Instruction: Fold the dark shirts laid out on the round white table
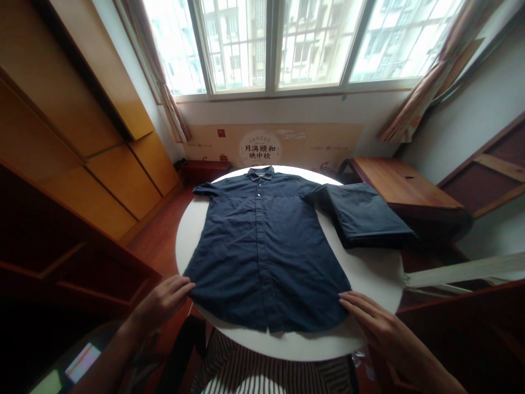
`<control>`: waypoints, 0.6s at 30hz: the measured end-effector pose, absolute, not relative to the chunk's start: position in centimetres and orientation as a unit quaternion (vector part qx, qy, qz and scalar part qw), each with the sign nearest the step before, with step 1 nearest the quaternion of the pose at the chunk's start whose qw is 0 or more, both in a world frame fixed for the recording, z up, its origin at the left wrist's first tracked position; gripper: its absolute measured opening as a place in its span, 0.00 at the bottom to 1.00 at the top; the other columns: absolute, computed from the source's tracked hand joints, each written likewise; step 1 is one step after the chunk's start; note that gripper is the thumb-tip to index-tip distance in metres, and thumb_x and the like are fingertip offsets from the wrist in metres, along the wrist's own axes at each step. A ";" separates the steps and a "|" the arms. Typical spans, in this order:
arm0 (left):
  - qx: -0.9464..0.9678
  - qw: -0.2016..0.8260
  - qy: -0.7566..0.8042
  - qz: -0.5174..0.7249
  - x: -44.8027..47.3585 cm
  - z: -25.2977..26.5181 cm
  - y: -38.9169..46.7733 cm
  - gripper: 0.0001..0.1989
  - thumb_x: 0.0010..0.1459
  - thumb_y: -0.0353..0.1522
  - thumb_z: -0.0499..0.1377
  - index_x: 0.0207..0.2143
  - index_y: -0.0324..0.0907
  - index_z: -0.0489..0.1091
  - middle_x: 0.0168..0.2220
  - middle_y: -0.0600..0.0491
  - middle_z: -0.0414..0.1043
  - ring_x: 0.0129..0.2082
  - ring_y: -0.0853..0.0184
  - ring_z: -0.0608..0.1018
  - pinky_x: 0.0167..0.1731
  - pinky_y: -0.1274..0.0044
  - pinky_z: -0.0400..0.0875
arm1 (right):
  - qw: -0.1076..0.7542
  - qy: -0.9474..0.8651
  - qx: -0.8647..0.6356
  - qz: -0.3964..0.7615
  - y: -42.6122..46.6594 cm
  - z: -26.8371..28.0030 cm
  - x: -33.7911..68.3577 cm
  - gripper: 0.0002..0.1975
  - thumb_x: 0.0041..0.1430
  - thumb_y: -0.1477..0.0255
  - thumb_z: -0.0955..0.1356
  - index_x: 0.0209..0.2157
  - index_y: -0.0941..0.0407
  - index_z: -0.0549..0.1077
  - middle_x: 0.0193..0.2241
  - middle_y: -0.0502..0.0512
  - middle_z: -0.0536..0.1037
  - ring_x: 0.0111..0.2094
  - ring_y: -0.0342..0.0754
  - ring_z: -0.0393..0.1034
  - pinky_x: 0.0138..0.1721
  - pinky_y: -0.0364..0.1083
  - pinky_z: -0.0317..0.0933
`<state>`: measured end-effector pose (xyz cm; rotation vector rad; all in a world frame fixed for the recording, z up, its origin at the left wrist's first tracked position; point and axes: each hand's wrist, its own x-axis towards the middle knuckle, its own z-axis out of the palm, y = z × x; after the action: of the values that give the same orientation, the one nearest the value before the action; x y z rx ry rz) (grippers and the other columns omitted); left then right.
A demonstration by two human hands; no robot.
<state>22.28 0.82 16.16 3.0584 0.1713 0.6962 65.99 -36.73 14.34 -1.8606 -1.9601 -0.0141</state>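
The shirt (235, 241) lies front up on the table (381, 282), collar (261, 174) at the far edge, hem (238, 322) toward the near edge. The placket (261, 246) runs near to far between 2 fairly smooth panels. Left hand (162, 301): fingers drawn together, pinching the near left corner. Right hand (375, 323): fingers nearly straight, side by side, tips at the near right corner; whether the thumb grips beneath cannot be told. For a flat lay, apply equal, light tension at both corners; excess pull would likely skew the placket. Check the right sleeve (309, 189), which reaches the folded cloth (367, 210).
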 end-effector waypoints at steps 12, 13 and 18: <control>0.916 0.194 0.238 0.258 24.8 18.2 3.9 0.11 0.56 0.28 0.52 0.27 0.45 0.73 0.25 0.53 0.74 0.27 0.65 0.77 0.31 0.74 0.73 | 0.215 -0.719 -0.660 -0.031 -31.8 20.8 63.5 0.17 0.60 0.79 0.61 0.44 0.52 0.77 0.37 0.59 0.80 0.39 0.53 0.75 0.41 0.52 0.70; 0.891 0.218 0.287 0.274 26.4 18.5 5.7 0.09 0.55 0.29 0.53 0.28 0.45 0.74 0.27 0.53 0.76 0.29 0.64 0.78 0.33 0.74 0.74 | 0.211 -0.730 -0.650 -0.014 -29.8 21.7 62.8 0.16 0.61 0.79 0.60 0.43 0.53 0.77 0.36 0.59 0.79 0.38 0.53 0.74 0.42 0.52 0.69; 0.675 0.389 0.506 0.371 36.0 19.9 16.2 0.06 0.52 0.29 0.57 0.31 0.40 0.73 0.30 0.50 0.77 0.33 0.65 0.80 0.37 0.75 0.76 | 0.156 -0.827 -0.533 0.086 -18.2 23.4 57.2 0.10 0.64 0.77 0.62 0.39 0.56 0.74 0.37 0.59 0.77 0.39 0.49 0.72 0.42 0.48 0.66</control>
<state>35.99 16.21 19.89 1.7156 1.2867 0.9439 57.21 -18.23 23.37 -1.5267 -2.3675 0.2466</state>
